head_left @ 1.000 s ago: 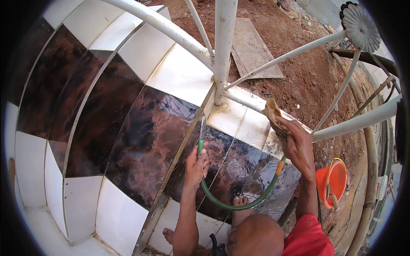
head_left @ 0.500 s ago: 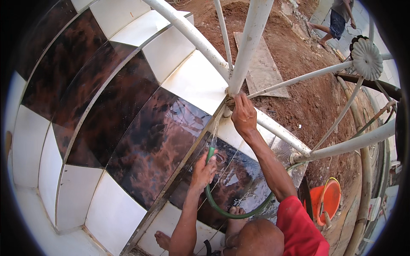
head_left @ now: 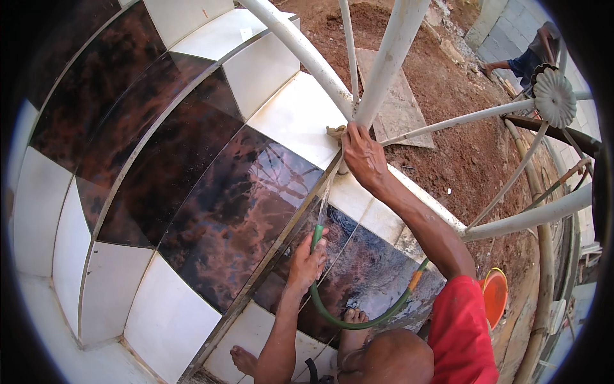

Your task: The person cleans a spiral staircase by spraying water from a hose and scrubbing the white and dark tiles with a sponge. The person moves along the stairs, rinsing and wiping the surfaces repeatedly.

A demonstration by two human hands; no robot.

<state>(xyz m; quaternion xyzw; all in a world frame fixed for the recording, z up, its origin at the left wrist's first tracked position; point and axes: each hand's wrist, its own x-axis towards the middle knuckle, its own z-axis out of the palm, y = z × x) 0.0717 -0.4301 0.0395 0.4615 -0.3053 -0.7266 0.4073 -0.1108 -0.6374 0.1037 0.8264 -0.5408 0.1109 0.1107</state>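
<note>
My left hand (head_left: pixel 307 261) is closed around the end of a green hose (head_left: pixel 355 325). A thin stream of water (head_left: pixel 326 200) runs from the hose end toward the foot of a white metal post (head_left: pixel 395 61). At the post's base my right hand (head_left: pixel 366 157) presses with bent fingers on a crumpled yellowish-brown rag (head_left: pixel 335 131), which shows past its fingertips; most of it is hidden. Beneath the hands lie wet dark marbled tiles (head_left: pixel 364 275) and a white tile strip (head_left: pixel 348 195). The hose loops under my right arm, its yellow-orange patch showing beside my forearm.
White rails (head_left: pixel 304 54) branch from the post, one near a shell-shaped ornament (head_left: pixel 554 97). Dark and white tiled steps (head_left: pixel 217 217) rise at left. Beyond the rails are red soil, a flat board (head_left: pixel 401 105), an orange bucket (head_left: pixel 495 299) and another person (head_left: pixel 540 54).
My right hand has shifted slightly at the post's base, and the rag now shows on its left. The hose end sits a little lower. The other person has bent down near the wall.
</note>
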